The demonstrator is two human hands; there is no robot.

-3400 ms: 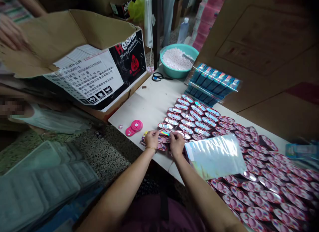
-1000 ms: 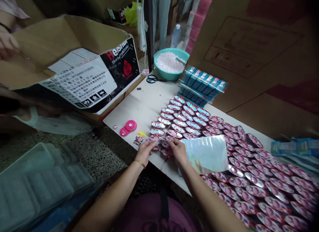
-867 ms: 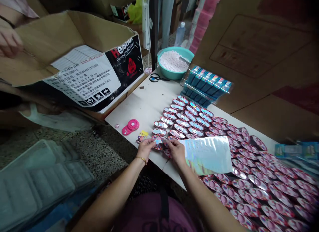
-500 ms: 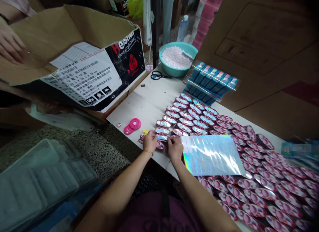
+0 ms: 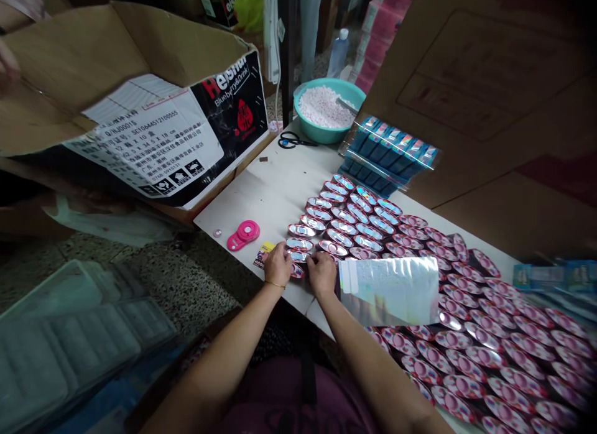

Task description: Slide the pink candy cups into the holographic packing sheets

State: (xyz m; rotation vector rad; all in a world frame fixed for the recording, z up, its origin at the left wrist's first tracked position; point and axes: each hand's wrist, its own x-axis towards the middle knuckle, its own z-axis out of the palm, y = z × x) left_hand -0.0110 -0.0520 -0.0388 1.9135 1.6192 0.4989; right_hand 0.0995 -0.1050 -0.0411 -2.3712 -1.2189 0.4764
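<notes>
My left hand [image 5: 278, 267] and my right hand [image 5: 321, 273] are at the near edge of the table, closed on opposite ends of a small oval-topped container [image 5: 299, 256]. Its top carries a shiny silver sticker. The fingertips press on its two ends. Just beyond it stands another silver-topped oval container [image 5: 299, 244]. Close to my right wrist, a holographic sticker sheet [image 5: 389, 291] lies over more of the containers. Left of my left hand are a small printed card [image 5: 262, 255] and a pink round plastic piece with a tab [image 5: 244, 235].
Rows of pink-topped oval containers [image 5: 501, 353] fill the right side. Farther back are black scissors [image 5: 296, 140], a teal bowl [image 5: 321, 134] of white pellets and blue packs [image 5: 392, 148]. A large open carton [image 5: 205, 129] borders the left; another carton [image 5: 466, 110] leans at right.
The view has shifted slightly, and the reflections on the sticker sheet differ. Both hands stay at the same container. Another person's hand at the far left has moved mostly out of view.
</notes>
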